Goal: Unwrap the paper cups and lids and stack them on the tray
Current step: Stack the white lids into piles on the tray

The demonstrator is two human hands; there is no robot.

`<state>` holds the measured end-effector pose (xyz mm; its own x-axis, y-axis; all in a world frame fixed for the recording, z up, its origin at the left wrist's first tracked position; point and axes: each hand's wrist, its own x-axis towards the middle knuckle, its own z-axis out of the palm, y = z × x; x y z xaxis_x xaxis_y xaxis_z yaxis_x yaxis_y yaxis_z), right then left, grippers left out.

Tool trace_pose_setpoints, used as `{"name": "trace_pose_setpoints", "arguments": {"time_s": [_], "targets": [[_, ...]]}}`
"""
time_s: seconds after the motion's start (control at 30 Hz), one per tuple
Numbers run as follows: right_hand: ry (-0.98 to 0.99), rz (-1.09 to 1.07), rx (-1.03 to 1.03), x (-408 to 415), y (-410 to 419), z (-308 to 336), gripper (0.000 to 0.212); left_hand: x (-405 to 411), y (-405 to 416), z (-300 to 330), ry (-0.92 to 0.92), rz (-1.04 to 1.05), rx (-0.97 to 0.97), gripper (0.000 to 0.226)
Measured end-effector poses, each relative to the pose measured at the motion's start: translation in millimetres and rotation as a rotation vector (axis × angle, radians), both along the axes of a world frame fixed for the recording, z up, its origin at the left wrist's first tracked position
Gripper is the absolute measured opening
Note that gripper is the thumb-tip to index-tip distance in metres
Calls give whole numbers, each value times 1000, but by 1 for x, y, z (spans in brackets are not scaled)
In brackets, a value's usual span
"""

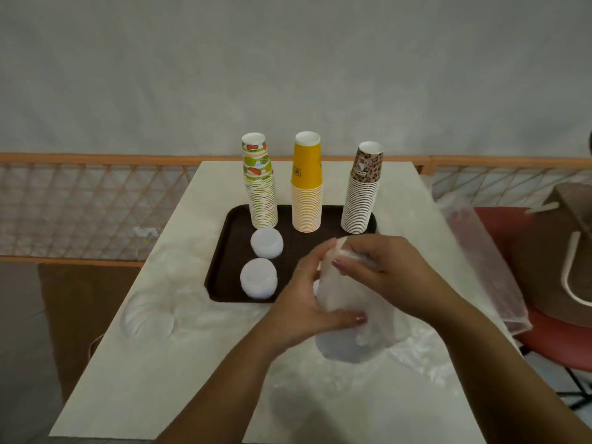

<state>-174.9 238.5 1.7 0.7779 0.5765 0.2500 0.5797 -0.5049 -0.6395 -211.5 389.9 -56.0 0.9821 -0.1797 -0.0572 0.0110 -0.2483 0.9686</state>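
Fingers [344, 262] of both hands grip the wrapped lid sleeve [339, 302] above the tabletop [166, 363], apparently to strip it beside the tray [221, 283].

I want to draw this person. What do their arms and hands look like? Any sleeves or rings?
Both forearms are bare, with no sleeves in view. The left hand and right hand wear no gloves, and no rings or watch show. The fingernails are painted a pale pink.

Three cup stacks [306, 187] wall the tray's [221, 261] far edge; its middle lies open.
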Motion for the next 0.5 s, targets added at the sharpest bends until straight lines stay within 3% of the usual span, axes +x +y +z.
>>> {"name": "trace_pose_setpoints", "arguments": {"time_s": [0.13, 0.27, 0.5], "targets": [[45, 44, -91, 0, -14, -1, 9, 2, -28, -16, -82, -19, 181, 79], [25, 26, -119, 0, -21, -4, 43, 2, -20, -34, -158, -102, 255, 80], [150, 16, -191, 12, -24, -10, 48, 1, 9, -57, -87, -89, 461, 81]]}}
